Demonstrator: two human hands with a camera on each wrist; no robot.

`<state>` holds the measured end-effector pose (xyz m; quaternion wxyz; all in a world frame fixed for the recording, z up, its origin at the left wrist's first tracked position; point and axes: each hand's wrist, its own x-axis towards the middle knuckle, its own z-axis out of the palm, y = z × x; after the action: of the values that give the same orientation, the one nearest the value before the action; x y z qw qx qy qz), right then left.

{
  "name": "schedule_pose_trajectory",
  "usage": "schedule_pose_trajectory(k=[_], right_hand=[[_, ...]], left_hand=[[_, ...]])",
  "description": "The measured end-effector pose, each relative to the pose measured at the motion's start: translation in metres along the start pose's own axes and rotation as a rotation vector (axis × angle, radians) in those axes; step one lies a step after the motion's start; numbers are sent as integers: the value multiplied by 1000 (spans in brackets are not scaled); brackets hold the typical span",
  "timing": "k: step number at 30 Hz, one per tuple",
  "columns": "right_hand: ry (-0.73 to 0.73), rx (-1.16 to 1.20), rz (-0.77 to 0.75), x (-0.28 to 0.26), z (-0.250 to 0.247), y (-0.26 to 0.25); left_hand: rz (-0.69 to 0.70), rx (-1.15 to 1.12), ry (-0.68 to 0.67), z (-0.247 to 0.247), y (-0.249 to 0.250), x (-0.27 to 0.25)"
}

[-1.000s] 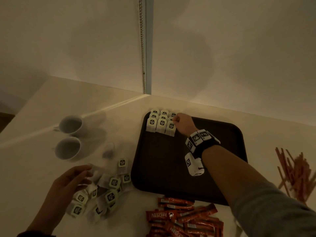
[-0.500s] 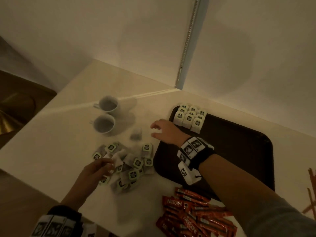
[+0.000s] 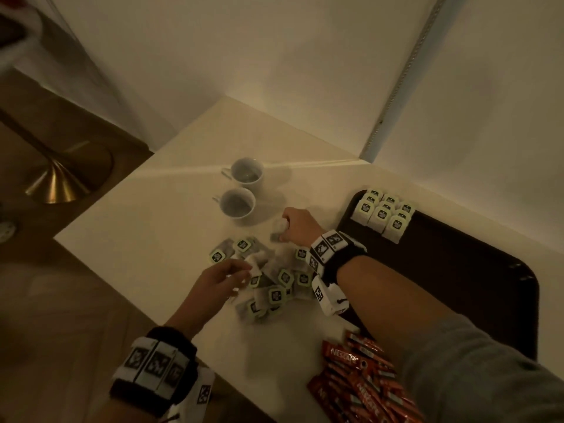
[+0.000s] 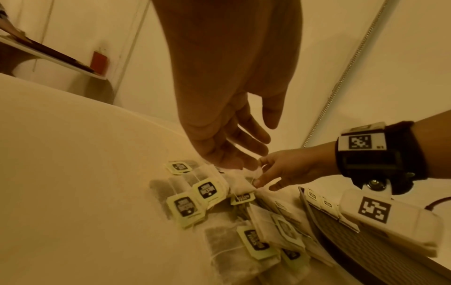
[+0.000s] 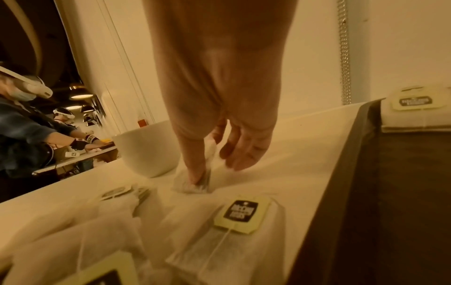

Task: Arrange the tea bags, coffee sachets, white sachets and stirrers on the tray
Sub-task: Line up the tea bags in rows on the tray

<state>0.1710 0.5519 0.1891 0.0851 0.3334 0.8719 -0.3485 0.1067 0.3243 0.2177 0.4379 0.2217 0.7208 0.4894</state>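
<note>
A dark brown tray (image 3: 457, 270) lies at the right, with tea bags (image 3: 383, 215) standing in neat rows in its far left corner. A loose pile of tea bags (image 3: 276, 290) lies on the white table left of the tray. My right hand (image 3: 282, 230) is near the front cup and pinches a single tea bag (image 3: 278, 228) between thumb and fingers; this tea bag (image 5: 195, 185) touches the table. My left hand (image 3: 244, 270) hovers over the pile's left side. Its fingers (image 4: 234, 164) are stretched out and touch a bag's paper. Red coffee sachets (image 3: 360, 377) lie in a heap at the front.
Two white cups (image 3: 247, 174) (image 3: 238, 203) stand just beyond the pile, close to my right hand. The table's left edge (image 3: 128, 190) drops to a wooden floor with a brass lamp base (image 3: 58, 184). A wall rises close behind the table.
My right hand left the rows on the tray, crossed left to the table by the cups and pinched a tea bag. The left hand shifted over the pile. The head view swung left.
</note>
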Motion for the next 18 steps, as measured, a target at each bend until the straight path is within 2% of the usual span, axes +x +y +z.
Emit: schedule_pose_trajectory(k=[6, 10, 13, 15, 18], right_hand=[[19, 181, -106, -31, -17, -25], [-41, 140, -147, -46, -34, -41], [-102, 221, -128, -54, -43, -31], [-161, 36, -98, -56, -41, -18], [-281, -371, -40, -58, -23, 3]], left_hand=[[8, -98, 56, 36, 29, 42], [2, -203, 11, 61, 50, 57], [-16, -238, 40, 63, 48, 58], [-63, -332, 70, 58, 43, 58], [-104, -484, 4, 50, 42, 54]])
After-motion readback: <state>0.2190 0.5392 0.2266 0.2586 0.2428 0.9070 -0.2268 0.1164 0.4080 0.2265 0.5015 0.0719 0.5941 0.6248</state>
